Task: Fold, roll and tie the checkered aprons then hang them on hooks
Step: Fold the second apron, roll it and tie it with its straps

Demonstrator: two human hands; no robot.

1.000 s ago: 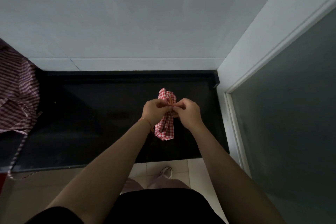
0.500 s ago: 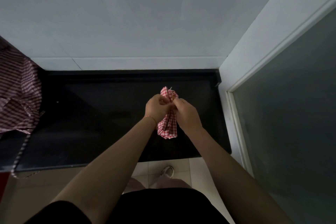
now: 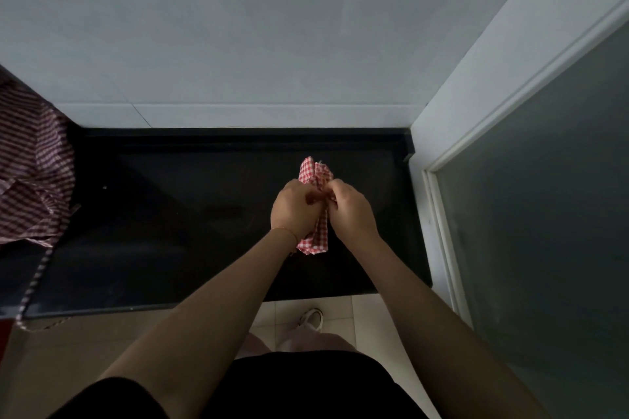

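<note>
A rolled red-and-white checkered apron (image 3: 320,236) is held upright over the black countertop (image 3: 170,231). My left hand (image 3: 294,209) and my right hand (image 3: 350,211) meet at its middle, fingers curled and pinching the roll or its strap there; the strap itself is hidden by my fingers. The roll's top end sticks out above my hands and its bottom end shows below them.
A pile of unfolded checkered aprons (image 3: 30,167) lies at the counter's left end, with a strap (image 3: 32,286) hanging over the front edge. A pale wall stands behind the counter. A white frame with dark glass (image 3: 544,214) borders the right. Tiled floor and my shoe (image 3: 311,316) show below.
Both hands and the roll have shifted slightly right and up in view. The fingers keep working at the roll's middle, and my hands have drawn closer over it.
</note>
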